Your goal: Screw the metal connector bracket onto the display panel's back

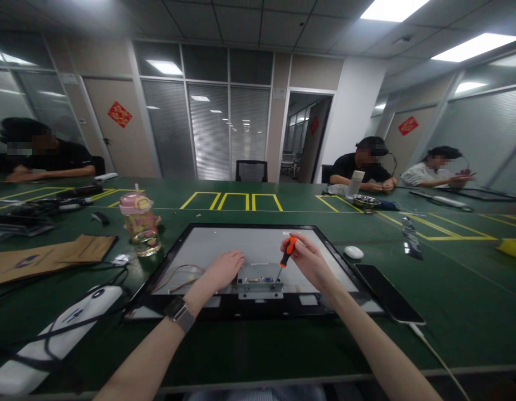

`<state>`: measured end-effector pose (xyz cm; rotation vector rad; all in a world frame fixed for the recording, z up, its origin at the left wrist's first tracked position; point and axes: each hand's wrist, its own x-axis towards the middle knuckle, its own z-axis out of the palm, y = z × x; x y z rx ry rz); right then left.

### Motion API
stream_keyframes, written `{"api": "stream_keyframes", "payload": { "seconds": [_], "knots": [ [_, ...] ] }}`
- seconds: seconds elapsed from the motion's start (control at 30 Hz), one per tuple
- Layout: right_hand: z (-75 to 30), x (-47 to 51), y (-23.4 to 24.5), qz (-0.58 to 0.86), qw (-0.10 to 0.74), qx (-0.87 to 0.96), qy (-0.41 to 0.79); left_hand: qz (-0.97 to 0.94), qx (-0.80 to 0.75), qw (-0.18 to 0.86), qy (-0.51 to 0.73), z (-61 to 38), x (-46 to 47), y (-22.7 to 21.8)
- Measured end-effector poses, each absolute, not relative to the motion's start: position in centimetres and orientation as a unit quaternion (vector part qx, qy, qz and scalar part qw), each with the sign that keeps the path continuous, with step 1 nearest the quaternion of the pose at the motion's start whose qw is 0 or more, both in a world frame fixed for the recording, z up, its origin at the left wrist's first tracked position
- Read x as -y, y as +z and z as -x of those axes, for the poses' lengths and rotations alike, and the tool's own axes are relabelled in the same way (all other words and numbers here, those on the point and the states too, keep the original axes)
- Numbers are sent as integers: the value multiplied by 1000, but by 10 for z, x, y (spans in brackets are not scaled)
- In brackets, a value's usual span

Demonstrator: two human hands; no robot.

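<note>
My right hand is closed around the handle of an orange and black screwdriver. The thin shaft tilts down to the right end of a metal bracket with connector ports. My left hand, a watch on its wrist, has its fingers bent together against the bracket's left end; the fingertips are partly hidden. Under both hands lies a flat display panel with a black frame and a pale grey back. Thin wires run across the panel left of the bracket.
Left of the panel stand a pink-lidded bottle, a paper bag and a white power bank with black cables. To the right lie a phone on a cable and a white mouse. Other people sit across the green table.
</note>
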<state>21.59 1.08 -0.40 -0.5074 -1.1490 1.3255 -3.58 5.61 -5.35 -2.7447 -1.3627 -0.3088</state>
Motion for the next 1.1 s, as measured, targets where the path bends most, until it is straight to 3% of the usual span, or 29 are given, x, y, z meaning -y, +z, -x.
{"api": "stream_keyframes", "payload": {
  "seconds": [1.1],
  "knots": [
    [-216,-15,-7,211,632,455,591,889,444,32,-109,37,-56,-53]
  ]
}}
